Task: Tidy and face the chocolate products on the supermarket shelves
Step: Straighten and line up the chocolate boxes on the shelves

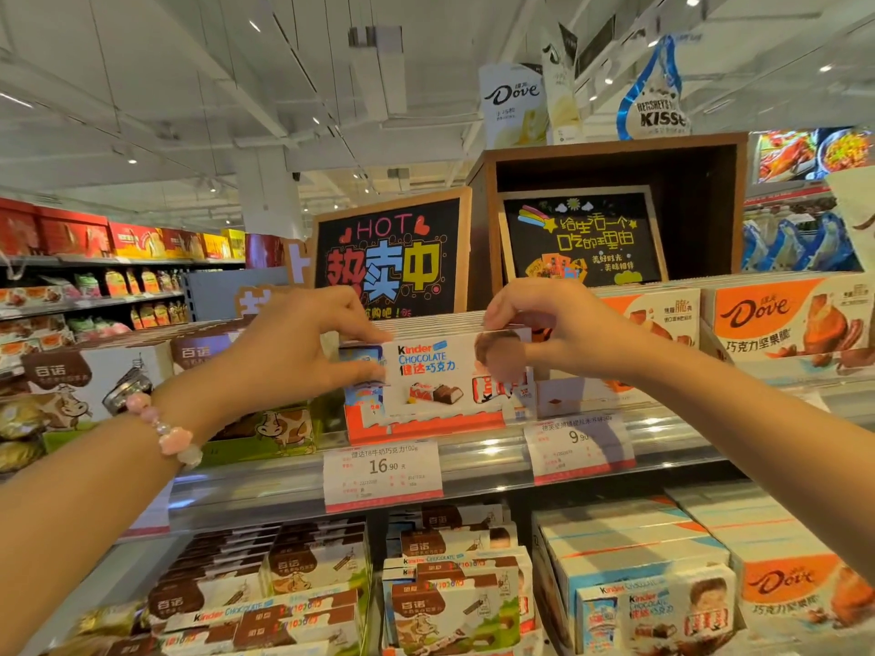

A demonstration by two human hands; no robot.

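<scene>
Front and centre, a Kinder Chocolate box (435, 374) stands upright at the front of the upper shelf (473, 459), label facing out, at the head of a row of boxes running back behind it. The left hand (303, 345) pinches the box's left end, thumb low on the face and fingers on the top edge, so that grip is clamped on the box. The right hand (535, 324) pinches the right end the same way, thumb pressed over the printed face, fingers curled over the top. A pink bead bracelet (163, 430) sits on the left wrist.

Just beneath the box, a price tag reading 16.90 (382, 468) hangs on the shelf rail, and another price tag (580, 442) sits to its right. To the right on the same shelf, orange Dove boxes (786, 319) stand facing forward. To the left, brown and white cow-print chocolate boxes (61, 385) fill the shelf.

Down on the lower shelf (137, 561), more cow-print boxes (312, 568) lie stacked and jumbled with Kinder packs (658, 608), some tilted, and another Dove box (795, 589) at the far right.

Behind the top row, a chalkboard sign marked HOT (393, 258) leans beside a wooden crate (611, 153) holding a second chalkboard (582, 239). Dove (513, 101) and Hershey's Kisses bags (656, 104) stand on the crate. Red gift boxes (71, 234) line distant shelves under a white ceiling (189, 87).
</scene>
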